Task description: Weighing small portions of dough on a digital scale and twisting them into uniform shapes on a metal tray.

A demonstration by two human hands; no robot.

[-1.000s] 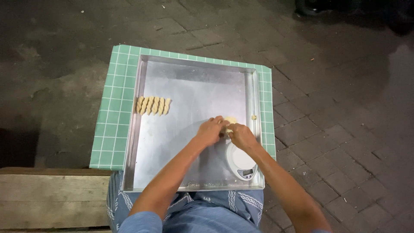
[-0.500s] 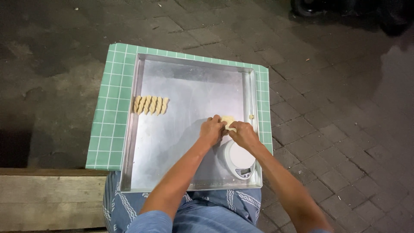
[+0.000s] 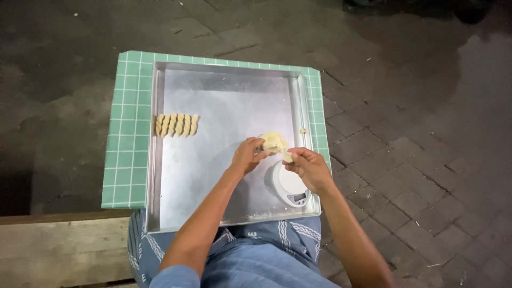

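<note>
A large shiny metal tray lies on a green tiled table. My left hand grips a pale lump of dough over the tray's right side. My right hand pinches a small piece of dough just pulled from that lump, above a small white kitchen scale in the tray's near right corner. A row of several ridged, shaped dough pieces sits at the tray's left edge.
A tiny dough scrap lies by the tray's right rim. A wooden bench runs at the lower left. Dark paving bricks surround the table. My lap in patterned blue cloth is under the tray's near edge.
My hands have drawn apart: the right hand has pulled a small bit off the dough lump, which the left hand still holds. The view has shifted slightly.
</note>
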